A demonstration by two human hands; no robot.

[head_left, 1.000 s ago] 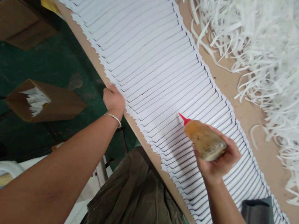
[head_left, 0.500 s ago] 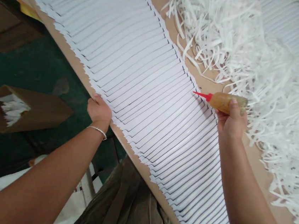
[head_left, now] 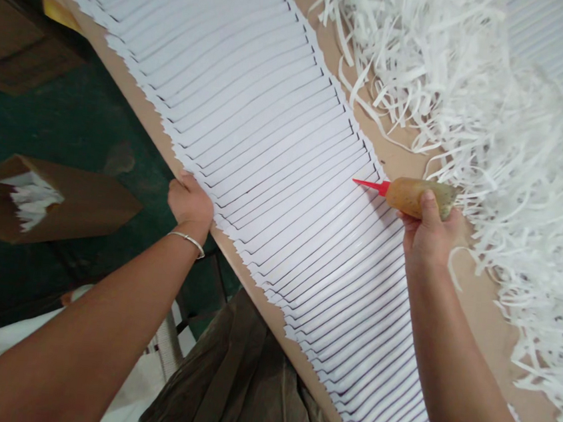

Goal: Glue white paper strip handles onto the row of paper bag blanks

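My right hand [head_left: 430, 237] is closed around a squeeze glue bottle [head_left: 411, 194] with amber contents and a long red nozzle. The bottle lies nearly level, and its tip points left over a long row of overlapping white paper sheets [head_left: 270, 129]. Whether the tip touches the paper I cannot tell. Dark lines run across the sheets, with a stepped black line along each side. At the near edge of the brown tabletop [head_left: 253, 285], my left hand [head_left: 189, 204] curls its fingers around the border, beside the paper; the fingertips are partly hidden.
A big heap of curly white paper strips [head_left: 474, 97] covers the tabletop's far side. More lined sheets [head_left: 554, 52] lie behind it. Below on the left, a brown paper bag [head_left: 95, 211] holds white scraps, and a cardboard box [head_left: 17, 42] stands on the green floor [head_left: 105, 118].
My right hand has shifted a little left with the glue bottle, so the red tip is farther in over the sheets. My left hand stays at the table edge.
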